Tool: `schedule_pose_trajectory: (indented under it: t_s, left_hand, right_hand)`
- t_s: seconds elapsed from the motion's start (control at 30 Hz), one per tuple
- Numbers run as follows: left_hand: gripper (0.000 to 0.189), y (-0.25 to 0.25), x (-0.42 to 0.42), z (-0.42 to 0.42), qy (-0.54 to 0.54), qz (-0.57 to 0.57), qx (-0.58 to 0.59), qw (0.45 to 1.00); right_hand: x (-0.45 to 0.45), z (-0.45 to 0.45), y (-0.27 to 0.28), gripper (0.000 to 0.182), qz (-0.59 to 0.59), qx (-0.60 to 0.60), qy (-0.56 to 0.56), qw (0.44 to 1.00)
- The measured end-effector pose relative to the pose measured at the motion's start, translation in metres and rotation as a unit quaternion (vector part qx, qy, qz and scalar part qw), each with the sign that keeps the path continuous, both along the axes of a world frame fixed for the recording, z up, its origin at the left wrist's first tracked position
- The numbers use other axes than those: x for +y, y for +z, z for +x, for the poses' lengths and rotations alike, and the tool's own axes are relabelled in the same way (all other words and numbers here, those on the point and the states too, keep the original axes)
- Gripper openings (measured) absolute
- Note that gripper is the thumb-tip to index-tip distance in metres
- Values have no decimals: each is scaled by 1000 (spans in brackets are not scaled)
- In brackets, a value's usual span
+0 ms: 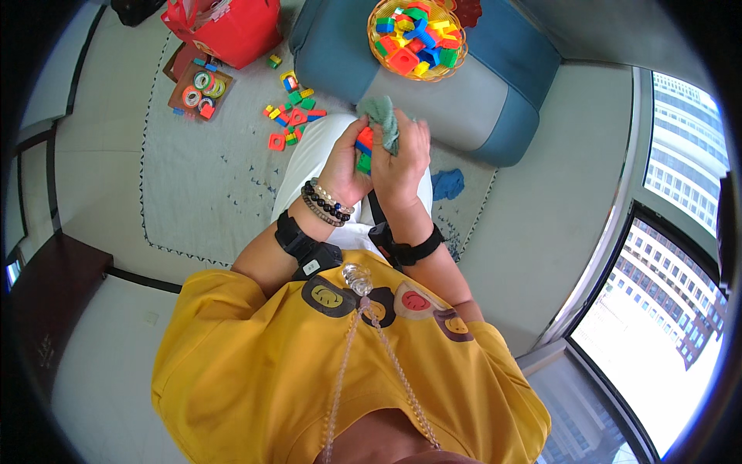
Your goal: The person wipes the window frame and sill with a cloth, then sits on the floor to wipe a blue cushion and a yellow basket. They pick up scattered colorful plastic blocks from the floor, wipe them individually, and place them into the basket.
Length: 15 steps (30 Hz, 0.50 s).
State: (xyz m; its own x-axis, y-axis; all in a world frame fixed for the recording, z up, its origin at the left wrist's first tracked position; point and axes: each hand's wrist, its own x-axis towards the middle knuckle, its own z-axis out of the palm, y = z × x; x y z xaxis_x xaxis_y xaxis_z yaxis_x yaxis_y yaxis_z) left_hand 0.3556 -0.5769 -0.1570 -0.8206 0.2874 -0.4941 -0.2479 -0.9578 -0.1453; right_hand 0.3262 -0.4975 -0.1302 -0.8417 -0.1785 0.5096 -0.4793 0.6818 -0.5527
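My left hand (342,168) grips a small stack of plastic building blocks (364,152), with red, blue and green parts showing. Over the top of the stack, my right hand (404,159) holds a grey-green cloth (381,119) against it. The right fingers are slightly blurred, and the cloth hides part of the blocks. Both hands are close together above my lap. To the left of my knee, several loose building blocks (297,118) lie scattered on the rug.
A wicker basket (375,53) heaped with blocks rests on the blue-grey sofa (464,104). A blue cloth (448,184) lies on the rug (197,191) at right. Rolls of tape fill a cardboard box (222,93) beside a red bag (243,35). Windows (649,301) line the right side.
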Motion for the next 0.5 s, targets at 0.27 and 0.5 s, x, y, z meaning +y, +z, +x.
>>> schedule_pose_trajectory:
  t_s: [0.27,0.5]
  left_hand:
    - [31,8,-3,-30,-49,-89,-32,994]
    - [26,4,7,-151,56,-531,128,836]
  right_hand:
    - [25,-29,20,31,-582,-281,-175,743]
    - [82,-39,11,39,-605,-252,-229,720]
